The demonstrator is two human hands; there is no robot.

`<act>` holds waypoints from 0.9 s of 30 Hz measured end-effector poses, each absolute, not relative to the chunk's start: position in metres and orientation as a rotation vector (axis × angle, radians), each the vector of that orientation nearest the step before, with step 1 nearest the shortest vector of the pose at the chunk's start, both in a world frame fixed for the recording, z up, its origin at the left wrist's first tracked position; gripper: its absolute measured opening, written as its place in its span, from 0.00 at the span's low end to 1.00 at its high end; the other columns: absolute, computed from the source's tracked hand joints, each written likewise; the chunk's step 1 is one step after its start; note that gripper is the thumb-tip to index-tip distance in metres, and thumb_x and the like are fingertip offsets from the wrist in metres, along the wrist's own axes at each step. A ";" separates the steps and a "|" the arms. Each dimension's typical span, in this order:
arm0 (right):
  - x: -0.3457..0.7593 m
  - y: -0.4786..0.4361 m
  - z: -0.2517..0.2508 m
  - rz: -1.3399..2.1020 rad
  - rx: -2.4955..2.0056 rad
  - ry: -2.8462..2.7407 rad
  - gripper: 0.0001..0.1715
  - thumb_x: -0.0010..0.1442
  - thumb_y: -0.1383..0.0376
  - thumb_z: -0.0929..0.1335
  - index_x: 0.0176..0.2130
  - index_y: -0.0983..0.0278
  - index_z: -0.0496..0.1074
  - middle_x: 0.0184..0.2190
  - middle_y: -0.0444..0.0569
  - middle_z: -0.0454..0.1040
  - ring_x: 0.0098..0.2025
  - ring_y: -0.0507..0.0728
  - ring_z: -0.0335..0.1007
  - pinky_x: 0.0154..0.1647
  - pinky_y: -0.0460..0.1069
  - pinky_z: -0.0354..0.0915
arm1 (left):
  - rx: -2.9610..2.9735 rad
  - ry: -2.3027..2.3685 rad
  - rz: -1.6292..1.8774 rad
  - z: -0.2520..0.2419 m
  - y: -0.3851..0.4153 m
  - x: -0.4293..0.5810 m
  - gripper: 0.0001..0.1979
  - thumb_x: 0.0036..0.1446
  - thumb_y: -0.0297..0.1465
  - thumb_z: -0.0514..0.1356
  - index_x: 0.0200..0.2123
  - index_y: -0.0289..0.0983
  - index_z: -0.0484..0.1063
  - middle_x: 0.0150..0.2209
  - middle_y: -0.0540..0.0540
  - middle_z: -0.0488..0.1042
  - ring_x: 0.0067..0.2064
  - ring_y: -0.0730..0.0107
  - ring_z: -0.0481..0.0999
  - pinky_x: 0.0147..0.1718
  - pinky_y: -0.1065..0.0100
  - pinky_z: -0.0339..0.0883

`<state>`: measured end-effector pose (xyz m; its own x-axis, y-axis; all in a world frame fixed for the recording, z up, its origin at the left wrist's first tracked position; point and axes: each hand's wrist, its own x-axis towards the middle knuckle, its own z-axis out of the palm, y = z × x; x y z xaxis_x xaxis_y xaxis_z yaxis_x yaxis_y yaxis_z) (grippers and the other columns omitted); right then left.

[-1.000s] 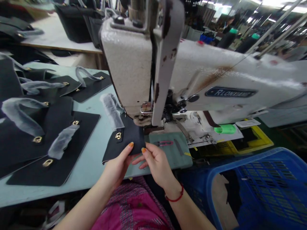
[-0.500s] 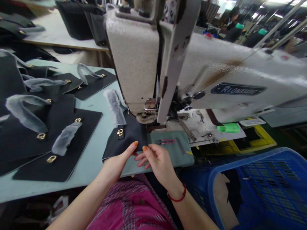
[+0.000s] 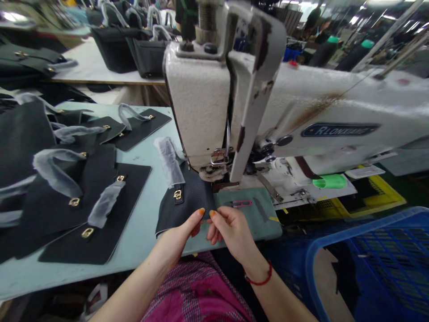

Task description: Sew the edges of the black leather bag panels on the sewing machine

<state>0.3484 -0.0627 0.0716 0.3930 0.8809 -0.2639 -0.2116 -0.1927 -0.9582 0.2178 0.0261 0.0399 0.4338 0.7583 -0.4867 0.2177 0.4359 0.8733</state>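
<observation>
A black leather bag panel [image 3: 187, 201] with a gold ring fitting and a plastic-wrapped strap lies under the head of a white industrial sewing machine [image 3: 208, 94]. My left hand [image 3: 181, 235] pinches the panel's near edge, thumb on top. My right hand [image 3: 231, 230] grips the same edge right beside it, fingers curled. Both thumbs nearly touch. A pink thread snipper [image 3: 239, 204] lies on the green pad just beyond my right hand.
Several black panels [image 3: 97, 232] with gold fittings and wrapped handles are spread over the pale table [image 3: 140, 237] at left. Finished black bags [image 3: 147, 53] stand on a far table. A blue plastic crate [image 3: 375, 264] sits at lower right, a yellow tray [image 3: 385, 197] behind it.
Both hands have shifted slightly right and closer together on the panel's edge. The camera has tilted, showing more of the far table.
</observation>
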 end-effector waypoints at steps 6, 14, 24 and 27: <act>0.349 -0.058 0.066 1.114 -1.416 -0.644 0.22 0.64 0.52 0.66 0.29 0.67 0.71 0.19 0.46 0.75 0.17 0.49 0.68 0.19 0.42 0.60 | 0.973 1.146 0.376 0.037 0.035 0.218 0.22 0.42 0.49 0.71 0.27 0.34 0.80 0.27 0.40 0.79 0.33 0.56 0.77 0.33 0.61 0.69; 0.356 -0.045 0.064 1.097 -1.384 -0.649 0.24 0.64 0.50 0.66 0.30 0.67 0.72 0.20 0.46 0.75 0.18 0.49 0.68 0.20 0.43 0.61 | 0.962 1.131 0.415 0.039 0.050 0.229 0.22 0.39 0.48 0.73 0.27 0.34 0.81 0.29 0.39 0.81 0.34 0.55 0.78 0.33 0.62 0.71; 0.362 -0.025 0.064 1.090 -1.380 -0.639 0.23 0.64 0.50 0.65 0.31 0.68 0.73 0.20 0.46 0.75 0.18 0.48 0.68 0.20 0.42 0.60 | 1.016 1.129 0.340 0.036 0.075 0.236 0.25 0.42 0.52 0.71 0.30 0.35 0.82 0.33 0.41 0.81 0.37 0.61 0.75 0.37 0.65 0.68; 0.364 -0.020 0.062 1.087 -1.389 -0.640 0.24 0.65 0.51 0.65 0.32 0.68 0.74 0.20 0.46 0.75 0.18 0.48 0.68 0.21 0.42 0.59 | 1.060 1.093 0.348 0.040 0.080 0.240 0.24 0.42 0.52 0.70 0.26 0.35 0.80 0.26 0.44 0.77 0.31 0.65 0.72 0.32 0.67 0.65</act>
